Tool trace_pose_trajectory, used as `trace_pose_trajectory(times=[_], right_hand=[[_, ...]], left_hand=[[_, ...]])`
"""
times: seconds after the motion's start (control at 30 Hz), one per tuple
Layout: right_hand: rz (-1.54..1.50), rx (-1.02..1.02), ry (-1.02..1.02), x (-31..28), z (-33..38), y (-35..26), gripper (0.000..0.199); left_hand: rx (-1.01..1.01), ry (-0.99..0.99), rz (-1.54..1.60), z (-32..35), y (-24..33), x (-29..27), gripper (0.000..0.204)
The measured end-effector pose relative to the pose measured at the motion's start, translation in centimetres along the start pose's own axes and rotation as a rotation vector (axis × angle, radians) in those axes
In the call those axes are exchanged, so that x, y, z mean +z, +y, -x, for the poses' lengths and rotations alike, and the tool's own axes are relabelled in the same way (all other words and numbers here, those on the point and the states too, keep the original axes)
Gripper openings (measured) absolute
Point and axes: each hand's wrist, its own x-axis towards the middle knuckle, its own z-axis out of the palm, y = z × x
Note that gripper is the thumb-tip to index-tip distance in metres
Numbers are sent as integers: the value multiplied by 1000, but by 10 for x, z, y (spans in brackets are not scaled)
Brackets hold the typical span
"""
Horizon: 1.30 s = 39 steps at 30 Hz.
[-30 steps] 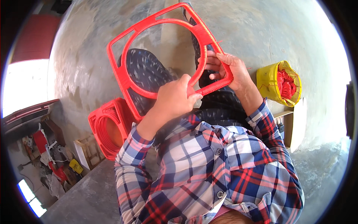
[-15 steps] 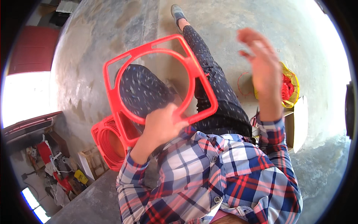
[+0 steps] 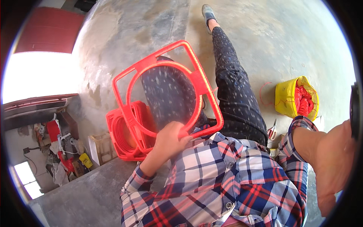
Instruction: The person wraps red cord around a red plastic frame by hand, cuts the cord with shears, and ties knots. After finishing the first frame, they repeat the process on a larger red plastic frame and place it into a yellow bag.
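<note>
My left hand (image 3: 170, 140) is closed on the near edge of a red square frame (image 3: 201, 86) with a round ring inside it, tilted over my bent leg. Red cord seems to be wrapped along the frame's bars. Under its left corner, several similar red frames (image 3: 120, 140) are stacked together. My right hand (image 3: 334, 166) is stretched far out at the right rim of the picture, apart from the frame. Its fingers are cut off or dark there, so whether they hold anything does not show. A thin red cord (image 3: 261, 91) loops on the floor beside my outstretched leg.
A yellow container (image 3: 286, 99) filled with red cord stands on the concrete floor at the right. Red-handled scissors (image 3: 271, 133) lie near my right hip. At the left are a wooden crate (image 3: 99, 145) and a pile of mixed items (image 3: 62, 149).
My right hand has swung from in front, near the yellow container, out to the right and back toward me. My left hand keeps hold of the frame. The view has shifted, now showing scissors.
</note>
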Motion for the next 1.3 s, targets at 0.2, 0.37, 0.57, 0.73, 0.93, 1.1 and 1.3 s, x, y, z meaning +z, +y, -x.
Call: trace_pose_trajectory(times=[0.2, 0.37, 0.57, 0.73, 0.93, 1.1, 1.3], right_hand=[[3, -20, -20, 34, 9, 35, 55], [-55, -12, -34, 56, 31, 64, 53], [-118, 13, -39, 83, 62, 91, 51], [-75, 15, -37, 102, 65, 136, 49], [-2, 33, -25, 111, 82, 174, 48], [59, 38, -26, 124, 85, 213, 46], [178, 23, -75, 138, 87, 230, 44]], left_hand=[[104, 129, -16, 1, -5, 8, 36], [95, 445, -51, 2, -20, 1, 27], [-193, 699, -214, 7, -72, -9, 29], [-269, 824, -203, 31, -130, 10, 30], [-724, 719, -254, 60, -173, 42, 36], [-721, 631, -248, 64, -181, 50, 33], [-259, 986, 22, 31, -117, -24, 10]])
